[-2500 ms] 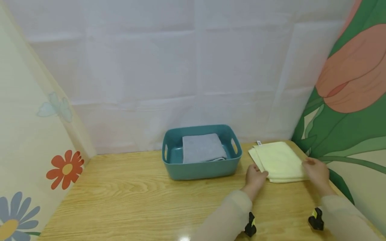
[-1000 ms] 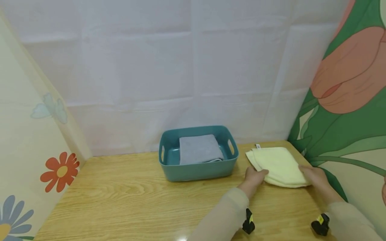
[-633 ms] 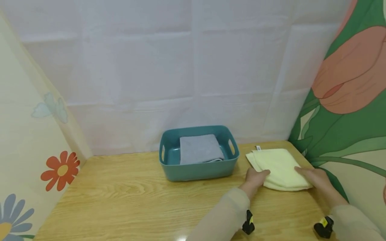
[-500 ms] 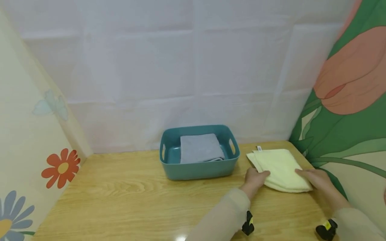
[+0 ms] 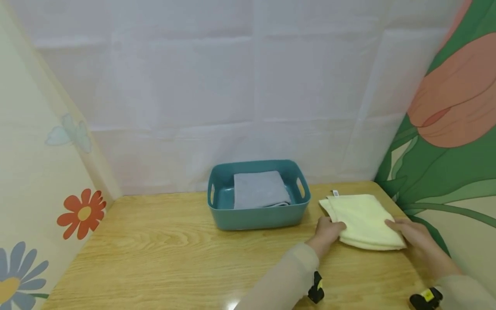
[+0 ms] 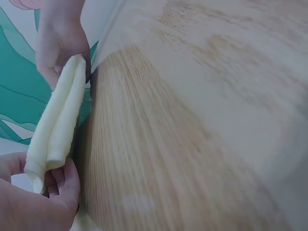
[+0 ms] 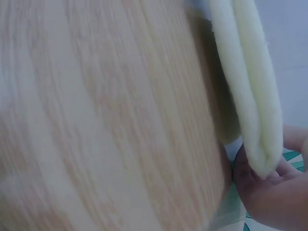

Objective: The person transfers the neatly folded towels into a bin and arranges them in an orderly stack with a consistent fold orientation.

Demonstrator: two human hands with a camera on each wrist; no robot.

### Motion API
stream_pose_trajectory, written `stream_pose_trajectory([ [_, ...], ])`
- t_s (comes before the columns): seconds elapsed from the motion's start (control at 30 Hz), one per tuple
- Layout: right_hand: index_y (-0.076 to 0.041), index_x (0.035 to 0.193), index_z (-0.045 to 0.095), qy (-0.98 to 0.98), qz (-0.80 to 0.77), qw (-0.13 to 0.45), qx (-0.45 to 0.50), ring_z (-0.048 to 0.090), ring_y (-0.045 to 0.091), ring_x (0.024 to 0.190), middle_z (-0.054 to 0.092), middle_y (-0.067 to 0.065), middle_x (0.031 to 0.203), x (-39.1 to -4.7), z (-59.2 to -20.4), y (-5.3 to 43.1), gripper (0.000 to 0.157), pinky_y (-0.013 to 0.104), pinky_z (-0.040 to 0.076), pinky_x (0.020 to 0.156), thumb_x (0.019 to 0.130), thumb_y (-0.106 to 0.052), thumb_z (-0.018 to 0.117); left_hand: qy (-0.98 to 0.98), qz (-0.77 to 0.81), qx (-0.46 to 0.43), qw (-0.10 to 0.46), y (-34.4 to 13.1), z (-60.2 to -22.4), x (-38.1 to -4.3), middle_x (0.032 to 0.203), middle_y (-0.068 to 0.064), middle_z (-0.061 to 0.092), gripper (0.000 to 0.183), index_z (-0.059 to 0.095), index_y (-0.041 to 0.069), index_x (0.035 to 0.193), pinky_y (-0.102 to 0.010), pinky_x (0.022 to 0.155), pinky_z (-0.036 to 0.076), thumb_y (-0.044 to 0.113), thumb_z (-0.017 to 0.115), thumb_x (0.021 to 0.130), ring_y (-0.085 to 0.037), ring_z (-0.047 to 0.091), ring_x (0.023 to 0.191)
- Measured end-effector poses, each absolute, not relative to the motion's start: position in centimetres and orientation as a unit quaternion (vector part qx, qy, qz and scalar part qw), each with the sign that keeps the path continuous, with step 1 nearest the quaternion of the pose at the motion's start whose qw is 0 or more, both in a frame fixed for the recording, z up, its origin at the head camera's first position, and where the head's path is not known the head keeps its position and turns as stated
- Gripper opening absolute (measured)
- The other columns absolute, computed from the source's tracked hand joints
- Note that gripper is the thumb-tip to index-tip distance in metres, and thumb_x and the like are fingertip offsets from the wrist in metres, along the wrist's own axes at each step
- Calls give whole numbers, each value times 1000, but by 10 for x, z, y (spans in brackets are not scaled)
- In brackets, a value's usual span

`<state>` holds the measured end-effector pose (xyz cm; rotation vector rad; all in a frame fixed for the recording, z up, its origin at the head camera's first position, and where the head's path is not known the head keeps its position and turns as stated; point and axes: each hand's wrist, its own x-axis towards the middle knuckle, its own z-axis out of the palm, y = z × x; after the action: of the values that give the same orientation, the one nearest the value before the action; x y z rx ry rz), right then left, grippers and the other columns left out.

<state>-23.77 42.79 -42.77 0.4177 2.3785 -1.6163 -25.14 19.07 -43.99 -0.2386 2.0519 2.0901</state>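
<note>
A folded pale yellow towel (image 5: 366, 221) with a small white tag is at the right of the table in the head view. My left hand (image 5: 326, 232) pinches its near left side, thumb on top and fingers beneath. On the opposite side my right hand (image 5: 414, 236) grips the right edge the same way. Both wrist views show the towel (image 6: 57, 120) edge-on as thick folded layers, its near edge raised off the wood. In the right wrist view the fingers of my right hand (image 7: 274, 197) curl under the towel's end (image 7: 255, 96).
Left of the towel stands a teal basket (image 5: 257, 219) with handle holes, holding a folded grey towel (image 5: 260, 189). A white cloth backdrop (image 5: 186, 86) hangs behind the wooden table (image 5: 162, 254). Flower-printed panels (image 5: 461, 168) border both sides.
Both hands have taken hold of the yellow towel's sides and drawn it slightly nearer, its near edge lifting. The right hand's thumb has come over the top. The basket stays put.
</note>
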Motion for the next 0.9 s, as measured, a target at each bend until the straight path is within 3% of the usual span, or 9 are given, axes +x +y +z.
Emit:
stream_pose_trajectory([
  [0.1, 12, 151, 20, 767, -613, 127, 142, 57, 3, 91, 48, 25, 136, -236, -427, 427, 77, 23, 52, 75, 102, -35, 55, 681, 718, -79, 117, 191, -438, -250, 76, -6, 58, 13, 64, -3, 89, -30, 62, 50, -4, 68, 77, -16, 52, 62],
  [0.23, 7, 153, -6, 747, -633, 144, 142, 50, 3, 107, -13, 23, 160, -234, -424, 419, 87, 16, 48, 76, 103, -35, 51, 670, 727, -75, 131, 187, -435, -248, 77, -6, 57, 15, 62, 0, 93, -28, 60, 46, -2, 67, 79, -15, 49, 60],
  [0.33, 13, 152, 13, 763, -615, 141, 142, 54, 4, 99, 27, 32, 150, -234, -424, 416, 81, 20, 50, 76, 102, -35, 54, 672, 725, -69, 133, 183, -436, -246, 80, -6, 57, 19, 63, 0, 99, -30, 63, 46, 0, 67, 80, -16, 49, 63],
  [0.43, 19, 142, 27, 774, -600, 149, 137, 56, 6, 87, 55, 13, 114, -233, -424, 414, 75, 28, 52, 77, 101, -37, 55, 676, 721, -63, 136, 183, -437, -245, 82, -4, 57, 21, 64, 1, 102, -33, 69, 47, 5, 69, 82, -17, 51, 69],
  [0.5, 18, 141, 29, 773, -599, 154, 144, 58, 9, 86, 56, 4, 108, -231, -423, 413, 76, 31, 53, 78, 100, -39, 56, 679, 719, -60, 137, 182, -439, -244, 83, -4, 58, 22, 64, 1, 104, -36, 74, 50, 8, 70, 84, -17, 53, 73],
  [0.57, 19, 146, 19, 789, -577, 155, 144, 55, 5, 86, 55, 21, 122, -230, -422, 412, 86, 27, 52, 77, 100, -44, 54, 681, 717, -59, 139, 181, -439, -244, 85, -4, 59, 23, 64, 1, 106, -38, 79, 51, 10, 70, 86, -18, 55, 77],
  [0.63, 19, 148, 13, 804, -557, 149, 147, 54, 4, 87, 39, 37, 139, -229, -421, 411, 90, 25, 51, 76, 100, -46, 52, 683, 715, -58, 137, 180, -440, -243, 87, -4, 59, 25, 63, 0, 109, -41, 83, 51, 11, 70, 86, -18, 56, 80],
  [0.73, 19, 148, 9, 824, -528, 141, 149, 51, 1, 88, 11, 40, 152, -228, -418, 409, 94, 21, 49, 74, 100, -50, 49, 684, 715, -51, 135, 177, -440, -242, 89, -5, 60, 28, 63, -1, 112, -43, 84, 51, 9, 69, 87, -19, 57, 82],
  [0.9, 17, 144, 28, 811, -547, 125, 166, 53, 4, 86, 25, 35, 144, -226, -413, 407, 86, 25, 51, 74, 98, -50, 55, 680, 723, -43, 115, 177, -439, -239, 91, -4, 63, 27, 66, -1, 111, -41, 83, 53, 6, 69, 85, -19, 60, 83],
])
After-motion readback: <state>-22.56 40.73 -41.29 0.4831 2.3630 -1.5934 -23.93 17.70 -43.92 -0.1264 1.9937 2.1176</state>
